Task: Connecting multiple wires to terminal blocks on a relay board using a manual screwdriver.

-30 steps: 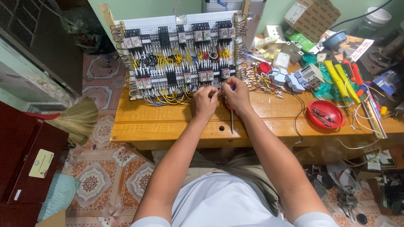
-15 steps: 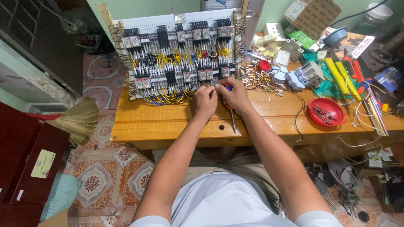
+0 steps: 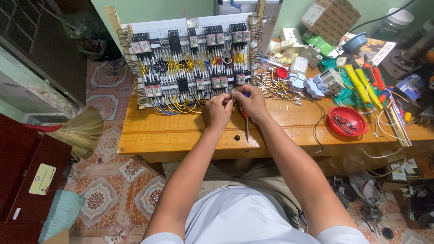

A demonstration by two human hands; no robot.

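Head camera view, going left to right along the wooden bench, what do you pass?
Straw broom → wired control panel → left hand → right hand, holding a screwdriver → grey breakers → red dish → yellow-handled tools.

Red dish [image 3: 347, 121] on wooden bench, broom [image 3: 77, 131] on tiled floor, cardboard box [image 3: 331, 18]

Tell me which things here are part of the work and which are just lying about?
In use: wiring board, left hand, right hand, screwdriver.
Lying about: red dish, yellow-handled tools, cardboard box, broom.
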